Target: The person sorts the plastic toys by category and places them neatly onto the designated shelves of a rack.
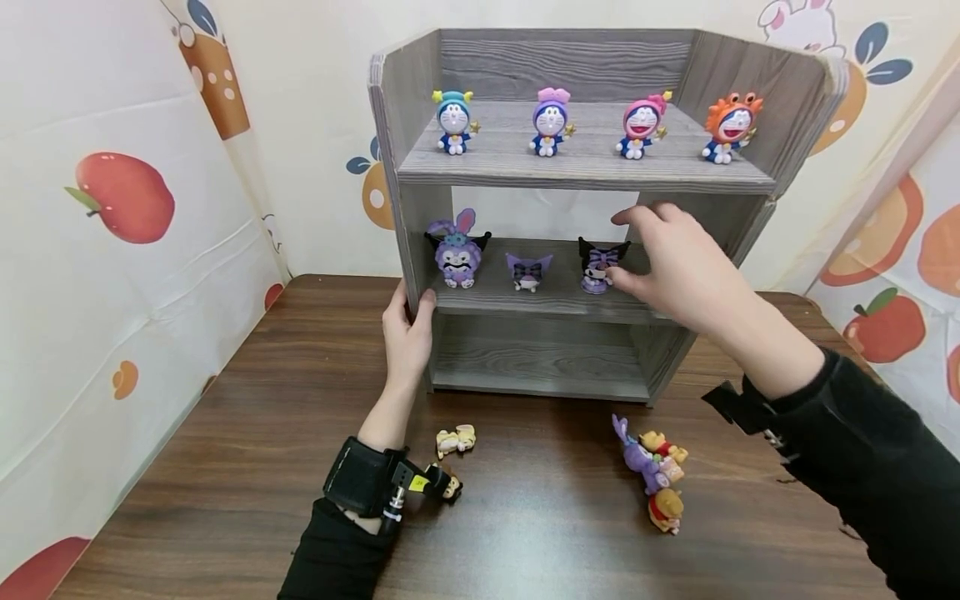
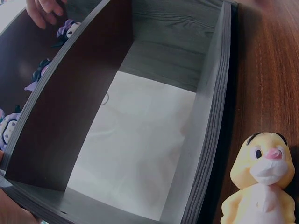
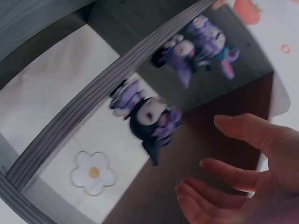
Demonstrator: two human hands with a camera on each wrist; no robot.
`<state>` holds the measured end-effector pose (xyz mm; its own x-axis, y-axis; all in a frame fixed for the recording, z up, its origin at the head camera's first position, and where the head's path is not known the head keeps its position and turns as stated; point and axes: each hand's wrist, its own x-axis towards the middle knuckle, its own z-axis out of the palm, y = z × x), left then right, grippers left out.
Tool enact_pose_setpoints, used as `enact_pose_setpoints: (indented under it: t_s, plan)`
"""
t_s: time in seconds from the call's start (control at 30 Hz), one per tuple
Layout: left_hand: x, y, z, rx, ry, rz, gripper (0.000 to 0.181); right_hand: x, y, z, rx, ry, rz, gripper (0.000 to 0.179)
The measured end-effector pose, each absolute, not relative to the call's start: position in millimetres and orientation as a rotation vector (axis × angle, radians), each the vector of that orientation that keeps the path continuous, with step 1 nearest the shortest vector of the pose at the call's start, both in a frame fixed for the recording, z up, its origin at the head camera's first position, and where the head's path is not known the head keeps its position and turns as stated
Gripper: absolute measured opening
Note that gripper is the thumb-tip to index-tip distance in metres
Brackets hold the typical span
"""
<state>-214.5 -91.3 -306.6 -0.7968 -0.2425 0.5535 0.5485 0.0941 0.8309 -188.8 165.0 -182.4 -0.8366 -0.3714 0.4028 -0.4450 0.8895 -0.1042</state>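
A grey wooden display shelf (image 1: 540, 317) stands on the table. My left hand (image 1: 407, 337) grips the shelf's left side panel, thumb at the front edge. On the middle level, a black-and-purple figurine (image 1: 596, 265) stands at the right. My right hand (image 1: 678, 258) reaches in beside it, thumb and fingers spread; the right wrist view shows a gap between the fingertips and the figurine (image 3: 148, 114). Left of it stand a small purple-eared figurine (image 1: 528, 273) and a purple figurine with rabbit ears (image 1: 458, 260).
Several blue figurines in colourful hats, one in an orange crab hat (image 1: 732, 127), stand along the top level. On the table lie a pale yellow figurine (image 1: 455, 440), a brown-headed one (image 1: 452, 490) by my left wrist, and a cluster including a purple figurine (image 1: 637, 457).
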Motion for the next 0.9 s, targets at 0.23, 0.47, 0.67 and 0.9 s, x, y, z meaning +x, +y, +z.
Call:
enact_pose_setpoints:
  t_s: [0.23, 0.47, 0.67, 0.9]
  plan:
    - [-215, -92, -305, -0.294, -1.796, -1.772, 0.034, -158, 161, -201, 0.763, -2.466, 0.318, 0.038]
    - [-216, -92, -306, -0.290, -1.798, -1.770, 0.033, -143, 163, -231, 0.876, -2.495, 0.352, 0.021]
    - [-215, -91, -306, -0.283, -1.799, -1.767, 0.033, -147, 172, -256, 0.860, -2.701, 0.390, 0.014]
    - [-215, -90, -306, -0.275, -1.807, -1.758, 0.032, -157, 185, -288, 0.900, -2.903, 0.497, 0.012]
